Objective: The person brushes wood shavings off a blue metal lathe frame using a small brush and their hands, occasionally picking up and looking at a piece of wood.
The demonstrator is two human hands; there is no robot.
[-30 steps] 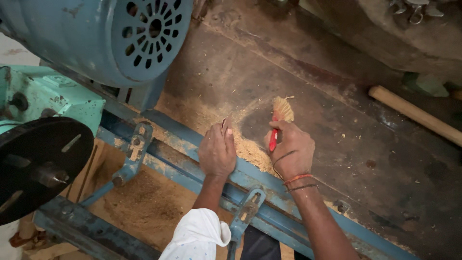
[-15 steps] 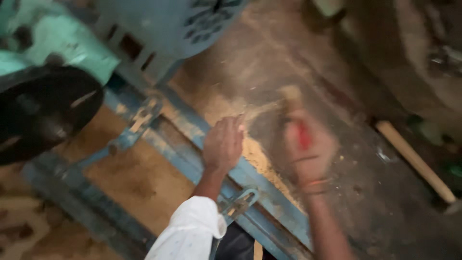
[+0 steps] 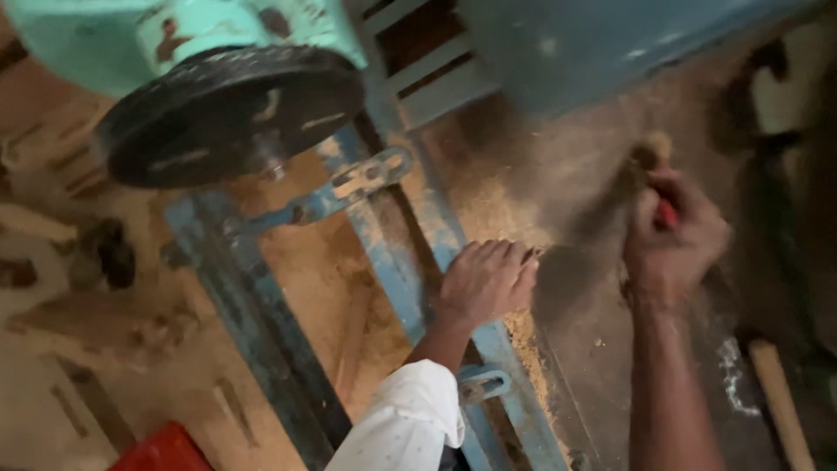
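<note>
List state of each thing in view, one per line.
left hand: palm down on the blue rail, holds nothing
right hand: fist shut on the brush
brush: red handle in the fist, blurred
black wheel: on the green machine; spinning or not, cannot tell
sawdust: piled beside the rail
wooden handle: lying on the surface, untouched

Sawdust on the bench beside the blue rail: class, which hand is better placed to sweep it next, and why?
Probably the right hand: it grips the red-handled brush above the sawdust. The left hand rests empty on the blue rail.
</note>
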